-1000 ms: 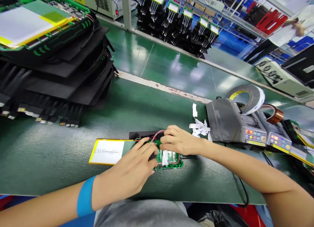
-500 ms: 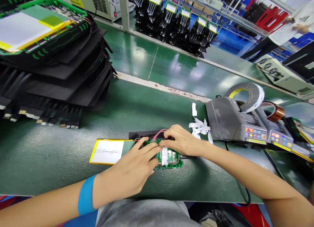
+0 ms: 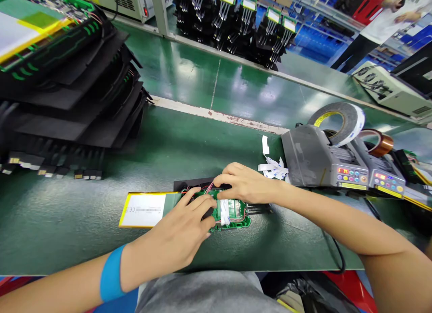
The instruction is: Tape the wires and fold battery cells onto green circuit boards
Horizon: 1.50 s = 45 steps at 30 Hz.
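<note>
Open green case at lower centre of frame, flat on the table, long axis roughly left to right. Left hand on left half of case, fingers bent and spread over it; gripping anything underneath or not, can't tell. Right hand at case's upper edge, fingers curled by the red wires; pinching or just touching, can't tell. Case to upper right of left palm, lower left of right wrist; both hands right at it, neither clearly nearer. White strip across case, just right of left fingertips. Flat battery left of case, long axis also left-right, right end behind left hand. Paper scraps and tape machine farther right.
</note>
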Each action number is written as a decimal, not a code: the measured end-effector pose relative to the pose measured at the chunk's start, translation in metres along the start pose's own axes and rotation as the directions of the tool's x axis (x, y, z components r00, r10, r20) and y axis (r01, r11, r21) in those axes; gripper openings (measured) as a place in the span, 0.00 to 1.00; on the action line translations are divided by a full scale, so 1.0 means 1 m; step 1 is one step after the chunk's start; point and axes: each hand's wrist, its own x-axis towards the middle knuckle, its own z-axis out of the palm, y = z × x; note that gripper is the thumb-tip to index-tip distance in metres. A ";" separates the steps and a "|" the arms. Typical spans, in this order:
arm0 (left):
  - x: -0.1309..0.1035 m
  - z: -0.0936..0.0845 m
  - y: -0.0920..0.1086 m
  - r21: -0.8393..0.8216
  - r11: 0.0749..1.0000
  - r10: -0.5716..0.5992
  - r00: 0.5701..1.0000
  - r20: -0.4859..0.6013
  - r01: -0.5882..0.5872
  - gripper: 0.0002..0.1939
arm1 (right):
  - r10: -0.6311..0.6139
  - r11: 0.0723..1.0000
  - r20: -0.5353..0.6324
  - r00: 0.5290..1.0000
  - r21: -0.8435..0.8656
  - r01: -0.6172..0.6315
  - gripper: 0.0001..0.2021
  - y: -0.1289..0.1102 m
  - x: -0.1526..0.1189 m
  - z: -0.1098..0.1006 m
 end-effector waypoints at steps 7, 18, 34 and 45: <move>0.000 0.000 0.000 0.021 1.000 -0.010 1.000 0.020 0.010 0.07 | -0.056 0.995 0.047 0.997 -0.074 0.059 0.12 -0.001 0.013 -0.010; 0.004 0.001 0.002 0.154 0.987 0.037 0.999 0.033 -0.042 0.05 | 0.050 0.978 -0.249 0.967 -0.183 -0.098 0.17 -0.026 -0.010 0.017; 0.009 -0.008 0.005 0.201 0.979 0.029 0.996 0.085 -0.046 0.03 | 0.044 0.926 -0.252 0.967 -0.354 -0.134 0.15 -0.039 -0.010 0.019; 0.009 -0.008 0.005 0.135 0.990 0.026 0.997 0.079 -0.037 0.03 | 0.185 0.947 -0.290 0.939 -0.202 -0.249 0.13 -0.043 -0.017 0.018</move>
